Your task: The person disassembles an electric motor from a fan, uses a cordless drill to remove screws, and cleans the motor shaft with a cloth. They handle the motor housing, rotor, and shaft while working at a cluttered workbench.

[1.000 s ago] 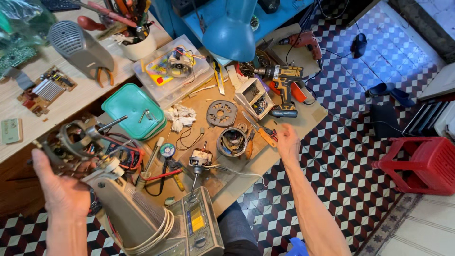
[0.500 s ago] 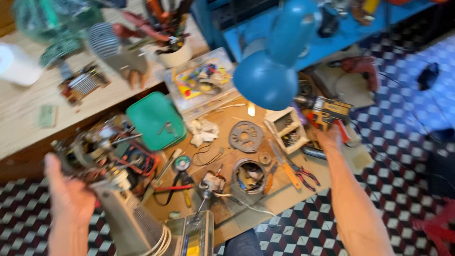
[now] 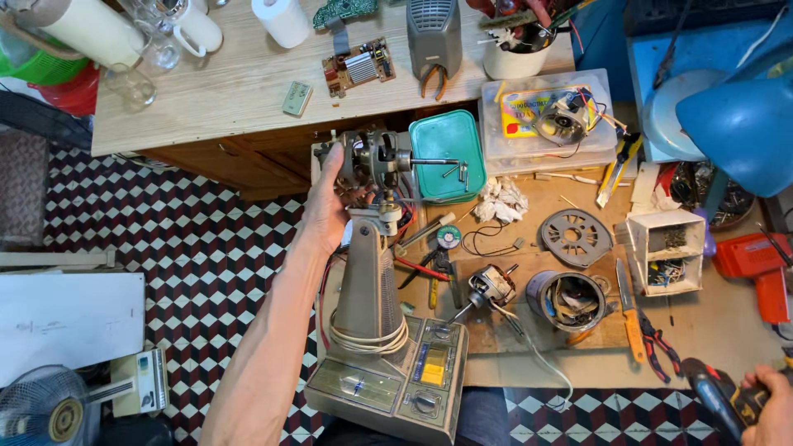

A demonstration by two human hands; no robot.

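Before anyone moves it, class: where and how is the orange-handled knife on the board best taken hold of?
Take the orange-handled knife by its orange handle, at the end nearer the camera wearer, coming from above. It lies flat with the blade pointing away, and pliers lie close on its right.

Free room: bare board point(image 3: 727, 330) near-right, floor point(image 3: 165, 248) left. Blocked: fan stand point(image 3: 376, 281) mid, lamp point(image 3: 739, 124) far-right, parts clutter btw them.

- Single head-worn view, looking steeply down from above.
- Mid-range framing: light wooden counter point(image 3: 248, 91) at top, checkered tile floor point(image 3: 165, 239) at left.
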